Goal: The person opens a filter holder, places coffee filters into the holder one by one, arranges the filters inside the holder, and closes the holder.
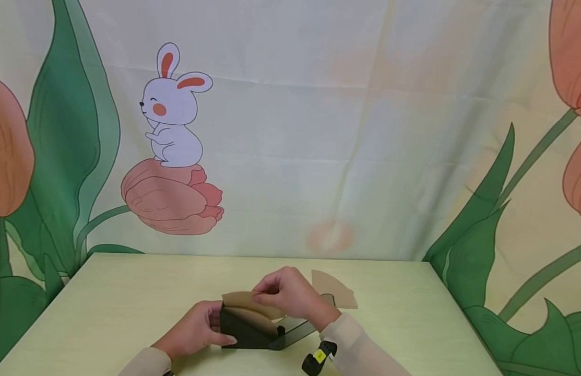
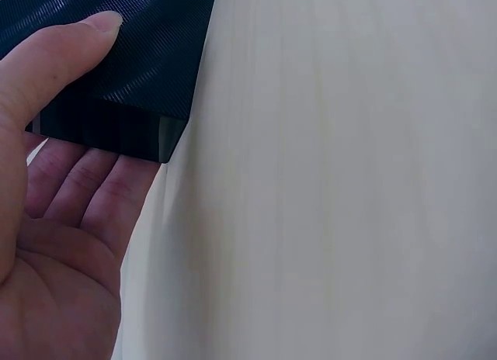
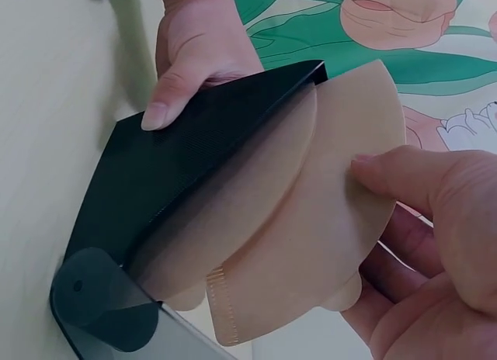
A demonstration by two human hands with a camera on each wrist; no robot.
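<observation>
My left hand (image 1: 196, 326) grips a black ribbed coffee filter holder (image 1: 243, 331), thumb on its front face and fingers behind it, as the left wrist view also shows. The holder's clear lid (image 1: 297, 328) is swung out to the right. Tan paper coffee filters (image 3: 233, 197) fill the open side. Between thumb and fingers, my right hand (image 1: 290, 292) pinches a fan-shaped paper filter (image 3: 318, 212) that sticks out past the others. Its crimped edge shows in the right wrist view. Whether it is one sheet or more, I cannot tell.
Another tan paper filter (image 1: 334, 291) lies flat on the pale table (image 1: 393, 318), behind the right wrist. A black strapped device with a yellow label (image 1: 318, 359) is at the right wrist. A printed rabbit-and-tulip cloth (image 1: 281, 130) hangs behind the table.
</observation>
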